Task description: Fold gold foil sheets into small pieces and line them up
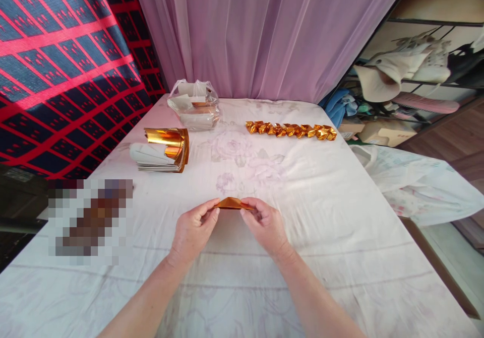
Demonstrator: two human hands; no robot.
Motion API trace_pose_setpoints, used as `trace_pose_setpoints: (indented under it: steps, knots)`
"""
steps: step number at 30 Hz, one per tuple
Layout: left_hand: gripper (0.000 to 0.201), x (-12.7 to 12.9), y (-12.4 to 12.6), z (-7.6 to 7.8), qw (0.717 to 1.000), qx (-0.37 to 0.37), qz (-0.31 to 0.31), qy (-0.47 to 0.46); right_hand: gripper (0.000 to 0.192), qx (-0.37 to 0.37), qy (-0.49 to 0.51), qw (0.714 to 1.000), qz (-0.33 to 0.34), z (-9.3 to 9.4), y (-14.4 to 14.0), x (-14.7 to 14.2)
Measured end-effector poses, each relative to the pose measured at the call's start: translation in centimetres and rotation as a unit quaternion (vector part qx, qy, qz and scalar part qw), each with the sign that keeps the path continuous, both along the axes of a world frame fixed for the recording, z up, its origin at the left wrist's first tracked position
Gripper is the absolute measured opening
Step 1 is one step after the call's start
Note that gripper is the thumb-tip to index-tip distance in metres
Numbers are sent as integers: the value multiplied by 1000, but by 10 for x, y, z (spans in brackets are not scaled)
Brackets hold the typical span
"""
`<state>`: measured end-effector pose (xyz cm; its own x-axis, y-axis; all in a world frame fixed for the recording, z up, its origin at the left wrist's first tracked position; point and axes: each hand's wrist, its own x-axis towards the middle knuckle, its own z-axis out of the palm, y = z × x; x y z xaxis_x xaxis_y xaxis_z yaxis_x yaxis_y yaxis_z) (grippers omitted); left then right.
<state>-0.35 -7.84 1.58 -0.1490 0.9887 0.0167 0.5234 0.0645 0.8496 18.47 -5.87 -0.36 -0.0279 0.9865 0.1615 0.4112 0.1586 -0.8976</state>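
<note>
near the front-middle of the tabletop, the left hand and right hand pinch opposite ends of a folded gold foil sheet; matching edges squarely before pressing would likely crease it cleanly.

There is only one view, from a camera on the person's head. It looks forward and down along the forearms, close over the near edge of the cloth-covered bench. It faces the far edge, where a lilac curtain hangs, with shelves past the right edge.
</note>
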Motion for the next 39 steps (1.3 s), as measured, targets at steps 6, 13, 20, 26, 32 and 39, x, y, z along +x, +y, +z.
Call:
trace_pose_setpoints:
  steps: [6, 13, 20, 26, 32, 39]
  knots:
    - [34, 4, 2, -4, 1000, 13, 19, 8, 26, 43, -49, 998, 7, 0, 2, -1]
    - [31, 11, 2, -3, 998, 14, 42, -34, 34, 37, -72, 997, -15, -2, 2, 0]
    - [29, 13, 3, -1, 998, 15, 50, -31, 35, 51, -95, 993, -46, -7, 0, -2]
    - [28, 13, 4, 0, 998, 16, 54, -13, 32, 73, -102, 991, -51, -10, 0, -2]
    - [28, 13, 6, -3, 998, 21, 63, -12, 33, 84, -128, 987, -40, -11, -1, -1]
    - [25, 14, 7, -4, 997, 18, 77, -8, 34, 69, -154, 985, -41, -5, -3, -5]
